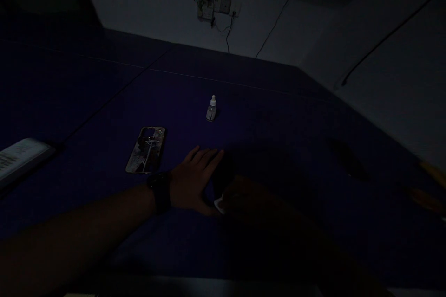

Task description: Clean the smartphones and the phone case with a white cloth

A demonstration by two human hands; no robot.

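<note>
My left hand point(193, 180), with a dark watch point(160, 191) on the wrist, lies low over the blue surface. Its fingers are stretched forward and the thumb is spread apart, along the left edge of a dark, flat object point(222, 174) too dim to name. Over that object, my right hand point(244, 197) is closed, in deep shadow, pinching a small white wipe point(219, 204). Left of my left hand lies a patterned phone case point(147, 151) with a camera cutout. A small dropper bottle point(211, 110) with a white cap stands beyond my hands.
A white box-like object point(22, 158) lies at the far left. To the right, a dark flat thing point(346, 158) and an orange-brown item point(427, 199) are barely visible. Wall sockets point(218, 5) with hanging cables are at the back. The room is very dark.
</note>
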